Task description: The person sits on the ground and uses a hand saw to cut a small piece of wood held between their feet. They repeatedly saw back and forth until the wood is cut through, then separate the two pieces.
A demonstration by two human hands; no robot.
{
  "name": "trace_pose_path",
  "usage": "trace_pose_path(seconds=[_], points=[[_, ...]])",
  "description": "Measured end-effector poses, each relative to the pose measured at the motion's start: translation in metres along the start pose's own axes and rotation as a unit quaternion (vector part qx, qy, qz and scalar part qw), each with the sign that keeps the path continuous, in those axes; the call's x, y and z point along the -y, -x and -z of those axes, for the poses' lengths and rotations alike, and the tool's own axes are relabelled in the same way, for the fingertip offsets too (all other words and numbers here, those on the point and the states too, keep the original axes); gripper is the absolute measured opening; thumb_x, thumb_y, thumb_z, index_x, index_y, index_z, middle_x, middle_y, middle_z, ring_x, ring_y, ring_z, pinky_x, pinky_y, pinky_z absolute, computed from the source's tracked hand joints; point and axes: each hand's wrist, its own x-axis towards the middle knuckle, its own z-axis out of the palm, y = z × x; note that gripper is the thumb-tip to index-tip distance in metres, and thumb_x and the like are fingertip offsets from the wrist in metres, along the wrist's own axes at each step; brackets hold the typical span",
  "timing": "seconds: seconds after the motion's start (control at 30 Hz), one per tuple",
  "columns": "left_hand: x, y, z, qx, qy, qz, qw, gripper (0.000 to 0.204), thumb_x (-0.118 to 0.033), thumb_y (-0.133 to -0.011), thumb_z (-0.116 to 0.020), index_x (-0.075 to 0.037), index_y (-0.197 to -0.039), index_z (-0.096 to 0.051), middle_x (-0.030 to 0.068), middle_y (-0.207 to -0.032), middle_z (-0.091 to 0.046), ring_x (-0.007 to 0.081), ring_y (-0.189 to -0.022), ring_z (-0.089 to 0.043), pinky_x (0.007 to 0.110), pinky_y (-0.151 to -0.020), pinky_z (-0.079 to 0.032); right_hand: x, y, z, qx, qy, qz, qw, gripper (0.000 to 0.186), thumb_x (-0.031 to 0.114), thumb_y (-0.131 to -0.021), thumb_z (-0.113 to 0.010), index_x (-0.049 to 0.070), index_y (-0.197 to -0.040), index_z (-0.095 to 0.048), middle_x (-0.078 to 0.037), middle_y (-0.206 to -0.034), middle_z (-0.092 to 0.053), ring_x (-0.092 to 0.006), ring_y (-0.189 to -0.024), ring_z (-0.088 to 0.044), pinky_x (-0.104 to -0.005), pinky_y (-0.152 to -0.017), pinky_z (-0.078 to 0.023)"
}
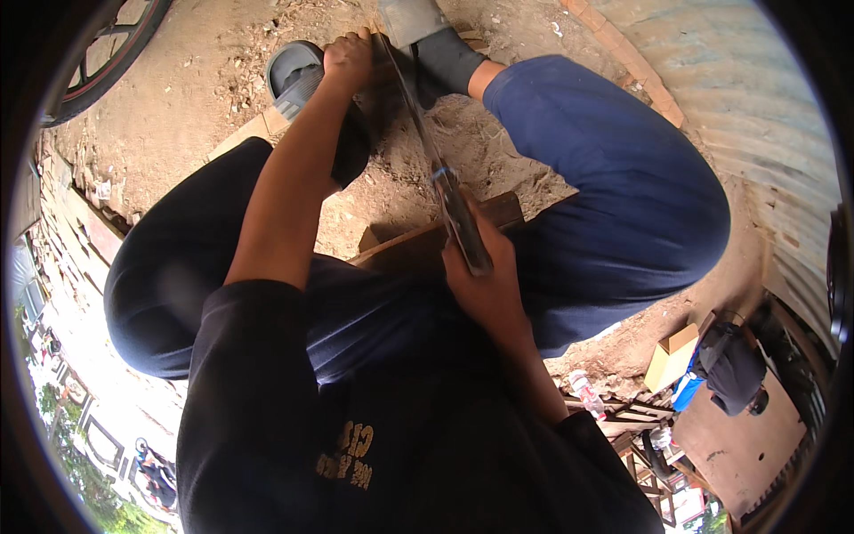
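Observation:
I squat over sandy ground in dark blue trousers. My right hand [485, 289] grips the handle of a long knife [458, 214], whose blade [414, 107] runs away from me toward my feet. My left hand [347, 58] is closed on the top of a dark piece of wood [356, 142] right beside the far end of the blade. Whether it also touches the blade tip I cannot tell. A brown wooden block [418, 249] lies between my knees, under the handle.
Grey sandals [298, 76] are on my feet, with wood chips on the sand around them. A wheel [107, 53] is at upper left, a corrugated metal wall [756, 107] at right. A cardboard box [672, 356], a plastic bottle [587, 393] and a dark bag [734, 365] lie at lower right.

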Motion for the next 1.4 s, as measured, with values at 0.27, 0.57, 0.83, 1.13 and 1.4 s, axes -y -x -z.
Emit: trace_pose_path(seconds=[0.27,0.57,0.83,1.13,1.4], points=[[-0.007,0.008,0.026,-0.022,0.014,0.007,1.0,0.049,-0.028,-0.078,-0.072,-0.003,-0.113,-0.049,0.0166,-0.107,-0.064,0.0311,-0.102,-0.066,0.04,-0.082,-0.056,0.0,-0.014,0.014,0.04,0.018,0.005,0.999,0.056,-0.004,-0.081,-0.055,-0.004,-0.136,-0.046,-0.024,-0.09,-0.065,-0.0341,-0.084,-0.07,-0.0356,-0.074,-0.053],[0.002,0.008,0.013,-0.036,-0.048,-0.032,0.998,0.045,-0.021,-0.077,-0.072,-0.005,-0.111,-0.047,0.0141,-0.106,-0.064,0.029,-0.103,-0.065,0.041,-0.079,-0.057,0.003,0.026,0.005,0.023,-0.012,-0.071,0.997,0.055,-0.003,-0.084,-0.054,-0.005,-0.137,-0.045,-0.018,-0.099,-0.068,-0.0219,-0.084,-0.067,-0.0288,-0.077,-0.051],[0.008,0.005,0.006,-0.05,-0.021,-0.022,0.998,0.038,-0.018,-0.081,-0.067,-0.005,-0.111,-0.047,0.0144,-0.106,-0.064,0.0303,-0.098,-0.067,0.042,-0.08,-0.057,0.006,0.031,0.017,0.031,0.002,-0.073,0.997,0.053,-0.006,-0.083,-0.052,-0.007,-0.136,-0.046,-0.021,-0.108,-0.066,-0.0188,-0.095,-0.067,-0.0274,-0.082,-0.05],[0.008,0.009,0.015,-0.017,-0.005,-0.017,1.0,0.04,-0.018,-0.084,-0.063,-0.005,-0.118,-0.046,0.015,-0.111,-0.064,0.0289,-0.104,-0.064,0.046,-0.085,-0.052,-0.016,-0.009,-0.006,0.014,-0.044,-0.027,0.999,0.053,-0.005,-0.083,-0.05,-0.006,-0.136,-0.046,-0.023,-0.11,-0.065,-0.0259,-0.102,-0.066,-0.0306,-0.086,-0.049],[0.0,0.011,0.028,0.008,-0.006,-0.012,1.0,0.041,-0.019,-0.085,-0.063,-0.005,-0.12,-0.046,0.016,-0.114,-0.063,0.0305,-0.108,-0.063,0.044,-0.087,-0.053,-0.016,-0.02,-0.004,0.021,-0.024,0.013,0.999,0.052,-0.005,-0.083,-0.053,-0.006,-0.135,-0.048,-0.021,-0.103,-0.066,-0.0245,-0.094,-0.067,-0.0305,-0.081,-0.05]])
